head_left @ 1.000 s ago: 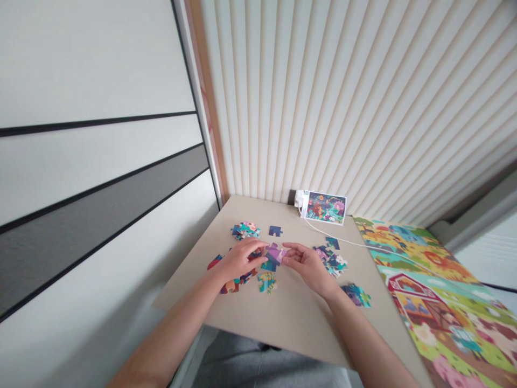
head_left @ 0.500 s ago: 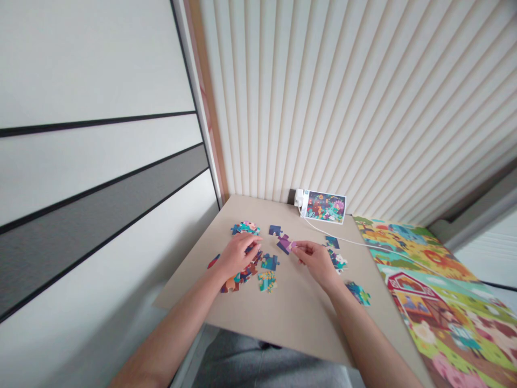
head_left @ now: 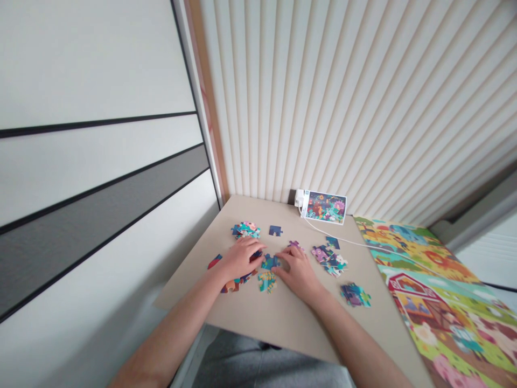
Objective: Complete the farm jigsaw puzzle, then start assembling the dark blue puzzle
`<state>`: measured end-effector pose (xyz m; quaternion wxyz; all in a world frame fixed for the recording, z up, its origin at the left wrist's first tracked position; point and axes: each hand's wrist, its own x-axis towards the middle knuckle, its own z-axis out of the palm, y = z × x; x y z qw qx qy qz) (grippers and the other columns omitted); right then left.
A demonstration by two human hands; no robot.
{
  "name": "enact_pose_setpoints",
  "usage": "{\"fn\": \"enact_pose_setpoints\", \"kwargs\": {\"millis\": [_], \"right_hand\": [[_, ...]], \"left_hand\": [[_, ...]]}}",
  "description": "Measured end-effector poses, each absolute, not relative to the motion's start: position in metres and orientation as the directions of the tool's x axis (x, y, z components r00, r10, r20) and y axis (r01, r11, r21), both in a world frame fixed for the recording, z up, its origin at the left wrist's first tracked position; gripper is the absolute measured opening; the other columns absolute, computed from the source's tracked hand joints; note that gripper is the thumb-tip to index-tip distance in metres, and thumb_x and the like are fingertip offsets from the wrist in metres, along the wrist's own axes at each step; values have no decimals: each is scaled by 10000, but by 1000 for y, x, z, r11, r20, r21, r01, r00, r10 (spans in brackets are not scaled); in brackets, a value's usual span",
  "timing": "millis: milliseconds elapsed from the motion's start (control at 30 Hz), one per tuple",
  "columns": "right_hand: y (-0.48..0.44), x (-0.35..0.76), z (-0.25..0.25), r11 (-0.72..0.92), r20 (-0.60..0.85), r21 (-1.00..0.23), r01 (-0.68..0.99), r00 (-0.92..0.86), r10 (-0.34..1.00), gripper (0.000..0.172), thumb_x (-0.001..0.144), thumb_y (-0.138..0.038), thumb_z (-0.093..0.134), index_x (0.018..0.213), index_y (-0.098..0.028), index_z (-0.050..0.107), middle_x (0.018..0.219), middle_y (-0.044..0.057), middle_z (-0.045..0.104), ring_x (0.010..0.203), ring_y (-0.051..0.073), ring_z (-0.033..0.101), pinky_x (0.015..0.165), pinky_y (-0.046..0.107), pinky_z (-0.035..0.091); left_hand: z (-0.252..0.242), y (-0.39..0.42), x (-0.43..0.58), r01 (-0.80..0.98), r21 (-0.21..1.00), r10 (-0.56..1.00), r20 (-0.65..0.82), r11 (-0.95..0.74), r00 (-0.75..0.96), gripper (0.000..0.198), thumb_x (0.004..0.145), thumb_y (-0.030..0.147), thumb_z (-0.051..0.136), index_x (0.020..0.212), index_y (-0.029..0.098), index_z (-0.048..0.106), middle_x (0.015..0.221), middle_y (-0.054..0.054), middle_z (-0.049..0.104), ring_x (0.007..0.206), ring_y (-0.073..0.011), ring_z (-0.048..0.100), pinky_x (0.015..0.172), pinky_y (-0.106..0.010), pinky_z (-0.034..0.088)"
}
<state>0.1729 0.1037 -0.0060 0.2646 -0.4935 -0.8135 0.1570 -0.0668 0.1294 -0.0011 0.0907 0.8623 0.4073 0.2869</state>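
My left hand (head_left: 243, 257) rests over a pile of brown and orange puzzle pieces (head_left: 231, 285), its fingers slightly curved and the thumb apart; the palm hides part of the pile. Beside its thumb lies a blue-green puzzle piece (head_left: 270, 262). My right hand (head_left: 298, 271) reaches that piece's right edge, thumb and index finger spread. Just below is a teal and yellow puzzle piece (head_left: 266, 282). Behind the right hand's knuckles a purple-pink puzzle piece (head_left: 297, 244) shows only in part. A dark blue puzzle piece (head_left: 276, 230) lies farther back.
More puzzle pieces lie in groups at back left (head_left: 247, 229), right (head_left: 331, 260) and lower right (head_left: 355, 295). A picture card (head_left: 325, 207) leans by a white charger (head_left: 299, 198) with a cable. Two finished-looking animal pictures (head_left: 448, 318) cover the table's right side.
My right hand has let go of the purple piece and moved left and down to the blue-green piece. The right-hand groups show more fully. My left hand has barely shifted.
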Motion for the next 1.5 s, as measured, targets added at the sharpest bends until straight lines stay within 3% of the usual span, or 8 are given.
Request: {"fn": "enact_pose_setpoints", "kwargs": {"millis": [233, 467, 733, 833, 1000, 1233, 1367, 1500], "right_hand": [[112, 185, -2, 341, 206, -755, 561, -291, 934, 142, 879, -272, 660, 1013, -224, 663, 814, 2, 687, 744, 178, 625, 696, 290, 445], [124, 200, 6, 258, 227, -812, 524, -124, 966, 270, 913, -376, 603, 1079, -189, 705, 814, 27, 723, 707, 185, 630, 675, 296, 458], [119, 211, 10, 375, 454, -428, 822, -163, 876, 270, 935, -347, 618, 1152, -227, 724, 1185, 125, 690, 1119, 312, 600, 985, 460, 443], [111, 203, 9, 551, 392, -467, 692, -396, 830, 263, 936, -381, 653, 1151, -252, 732, 1180, 97, 684, 1117, 267, 606, 1008, 418, 453], [97, 192, 10, 670, 215, -508, 541, -673, 707, 554, 790, -502, 812, 1286, -291, 680, 1326, 90, 612, 1238, 281, 550, 1100, 431, 387], [96, 191, 12, 635, 178, -517, 574, -654, 735, 405, 762, -419, 855, 1083, -246, 681, 1211, 51, 659, 1151, 243, 581, 1037, 385, 411], [106, 200, 14, 572, 239, -391, 721, -521, 820, 286, 817, -390, 808, 998, -228, 659, 1074, 55, 684, 1075, 255, 595, 957, 381, 438], [113, 212, 19, 431, 344, -223, 874, -344, 874, 207, 906, -305, 696, 1093, -218, 676, 1148, 109, 669, 1114, 299, 575, 960, 434, 427]], "left_hand": [[2, 129, -67, 663, 367, 751, 422, -653, 507, 211, 952, 253, 588, 1144, 235, 674, 1100, -70, 703, 1075, -251, 630, 1012, -415, 466], [4, 128, -70, 666, 350, 741, 456, -658, 492, 181, 967, 226, 569, 1115, 219, 672, 1056, -58, 705, 1038, -230, 638, 989, -400, 471], [8, 121, -65, 688, 350, 752, 481, -636, 450, 191, 996, 217, 512, 1113, 217, 664, 1040, -53, 699, 1050, -224, 633, 1001, -405, 462], [15, 109, -63, 724, 302, 756, 475, -620, 450, 186, 985, 222, 536, 1118, 225, 665, 1074, -55, 688, 1072, -232, 622, 1013, -417, 453], [18, 78, -70, 800, 301, 821, 438, -518, 366, 231, 997, 245, 519, 1187, 242, 650, 1145, -63, 671, 1099, -238, 611, 977, -419, 476], [-6, 48, -79, 864, 278, 864, 415, -419, 286, 344, 965, 315, 562, 1292, 220, 617, 1298, -106, 623, 1200, -287, 583, 1036, -489, 486], [-15, 44, -77, 854, 285, 859, 416, -436, 299, 358, 937, 294, 591, 1285, 216, 625, 1318, -108, 621, 1237, -297, 573, 1071, -506, 481], [-14, 40, -69, 839, 295, 857, 399, -458, 327, 337, 954, 235, 554, 1284, 227, 621, 1340, -91, 620, 1249, -282, 570, 1084, -505, 482]]}}
